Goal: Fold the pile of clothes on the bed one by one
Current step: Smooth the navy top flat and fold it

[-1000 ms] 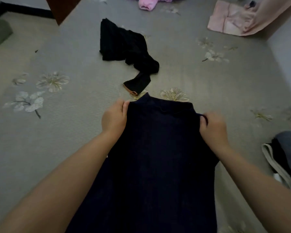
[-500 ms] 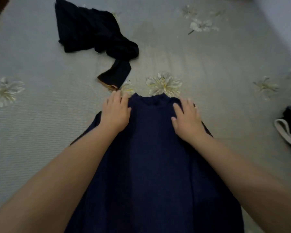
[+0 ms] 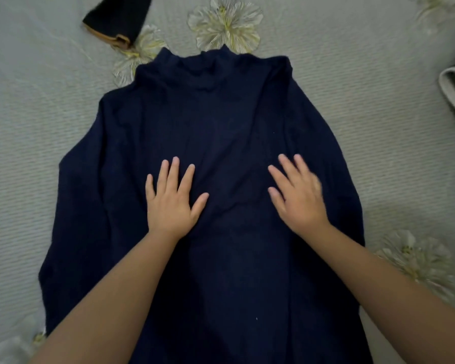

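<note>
You are pressing both flat hands, left hand [image 3: 171,203] and right hand [image 3: 297,198], on the blue top [image 3: 221,114]. Fingers are lying straight, gripping nothing. Try pushing wrinkles outward past your fingertips.

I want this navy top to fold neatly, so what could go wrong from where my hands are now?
Both the left hand and right hand lie flat mid-chest on the navy top; smoothing from there may push wrinkles toward the collar. The sleeves lie tucked along the sides, so they might bunch when folded. The black garment's cuff lies close to the shoulder and could get caught up.
</note>
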Demonstrator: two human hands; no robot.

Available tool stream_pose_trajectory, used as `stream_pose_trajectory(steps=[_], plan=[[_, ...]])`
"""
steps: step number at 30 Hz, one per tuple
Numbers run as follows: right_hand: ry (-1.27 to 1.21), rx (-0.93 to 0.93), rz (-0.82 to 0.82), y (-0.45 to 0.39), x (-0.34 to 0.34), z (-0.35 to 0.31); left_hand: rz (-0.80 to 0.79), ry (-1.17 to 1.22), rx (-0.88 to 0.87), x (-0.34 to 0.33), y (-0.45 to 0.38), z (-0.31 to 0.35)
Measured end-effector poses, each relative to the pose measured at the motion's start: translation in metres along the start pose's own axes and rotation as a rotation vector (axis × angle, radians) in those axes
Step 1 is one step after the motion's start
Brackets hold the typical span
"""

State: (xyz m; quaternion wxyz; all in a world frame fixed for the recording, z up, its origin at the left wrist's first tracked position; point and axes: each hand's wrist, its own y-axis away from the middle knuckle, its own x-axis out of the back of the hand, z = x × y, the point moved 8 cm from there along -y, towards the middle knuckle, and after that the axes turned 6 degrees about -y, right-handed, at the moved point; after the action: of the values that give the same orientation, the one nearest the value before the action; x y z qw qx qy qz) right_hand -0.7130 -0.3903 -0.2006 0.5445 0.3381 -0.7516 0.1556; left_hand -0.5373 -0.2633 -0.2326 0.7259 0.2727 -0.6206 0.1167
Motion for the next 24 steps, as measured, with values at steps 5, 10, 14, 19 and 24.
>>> stream_pose_trajectory(steps=[5,10,14,19,24], plan=[[-0.087,-0.319,0.046,0.007,0.012,0.046,-0.03,-0.032,0.02,-0.001,-0.001,-0.001],[-0.235,-0.352,-0.008,-0.035,0.033,0.06,-0.012,0.019,0.05,0.006,-0.006,0.002],[-0.155,-0.219,-0.201,-0.066,0.044,0.069,0.024,0.045,0.011,0.022,-0.042,0.004],[-0.276,-0.366,-0.3,-0.071,0.05,0.102,-0.034,0.002,-0.01,0.028,-0.096,0.003],[-0.015,-0.421,-0.264,-0.093,0.064,0.11,-0.049,-0.014,0.037,0.03,-0.134,-0.01]])
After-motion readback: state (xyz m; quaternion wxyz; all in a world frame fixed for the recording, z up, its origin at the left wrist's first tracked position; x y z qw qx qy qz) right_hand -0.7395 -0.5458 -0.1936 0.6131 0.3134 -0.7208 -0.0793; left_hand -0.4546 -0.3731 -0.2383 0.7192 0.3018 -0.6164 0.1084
